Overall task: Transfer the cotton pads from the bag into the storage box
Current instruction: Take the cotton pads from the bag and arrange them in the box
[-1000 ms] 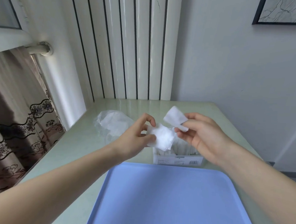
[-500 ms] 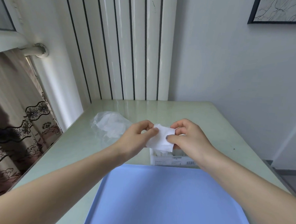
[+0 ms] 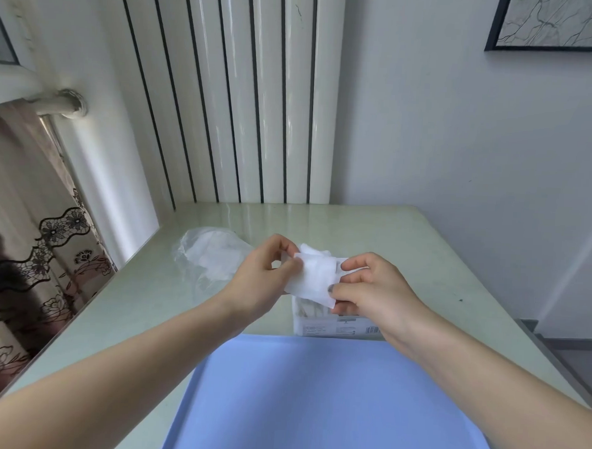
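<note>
Head view, hands: left hand (image 3: pixel 262 281) and right hand (image 3: pixel 370 291) each pinch the cotton pads (image 3: pixel 314 276) over the storage box (image 3: pixel 324 320).
Head view, bag: bag (image 3: pixel 210 257) lies crumpled on the tabletop (image 3: pixel 146 299), left of the box.
Progress: pads out, not yet in; whether more remain bagged cannot be told.
</note>
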`<action>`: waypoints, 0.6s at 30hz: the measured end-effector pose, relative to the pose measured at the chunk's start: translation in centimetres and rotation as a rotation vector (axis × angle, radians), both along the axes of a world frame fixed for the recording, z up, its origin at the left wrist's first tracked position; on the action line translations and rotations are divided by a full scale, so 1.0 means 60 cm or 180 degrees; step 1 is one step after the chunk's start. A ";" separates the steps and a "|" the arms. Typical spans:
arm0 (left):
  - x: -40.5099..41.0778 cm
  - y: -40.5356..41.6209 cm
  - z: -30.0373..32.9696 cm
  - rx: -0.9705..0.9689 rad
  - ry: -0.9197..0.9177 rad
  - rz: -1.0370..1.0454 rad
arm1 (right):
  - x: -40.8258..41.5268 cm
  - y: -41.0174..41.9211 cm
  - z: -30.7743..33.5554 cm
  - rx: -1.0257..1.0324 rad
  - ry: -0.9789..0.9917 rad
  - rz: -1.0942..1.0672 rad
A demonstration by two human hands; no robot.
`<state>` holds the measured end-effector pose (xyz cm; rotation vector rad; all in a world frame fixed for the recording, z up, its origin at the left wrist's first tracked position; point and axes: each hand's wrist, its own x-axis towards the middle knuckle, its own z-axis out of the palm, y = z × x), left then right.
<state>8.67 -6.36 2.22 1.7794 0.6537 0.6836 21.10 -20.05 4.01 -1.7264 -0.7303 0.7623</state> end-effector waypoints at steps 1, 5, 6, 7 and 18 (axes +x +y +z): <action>0.000 0.002 0.000 0.0003 0.0001 0.0017 | 0.000 -0.001 -0.001 0.0022 0.0027 0.0007; 0.005 0.005 0.002 0.0025 -0.0029 0.0118 | 0.006 -0.015 -0.004 0.0022 0.0013 0.0020; 0.003 0.007 0.001 0.0053 0.0013 0.0148 | 0.008 -0.020 -0.005 0.0024 0.0018 0.0006; 0.003 0.009 0.000 0.0078 0.0037 0.0159 | 0.012 -0.025 -0.006 0.0053 0.0029 -0.0043; 0.014 -0.003 0.003 0.0259 0.0407 -0.0306 | 0.013 0.013 0.027 0.0807 0.0260 -0.0310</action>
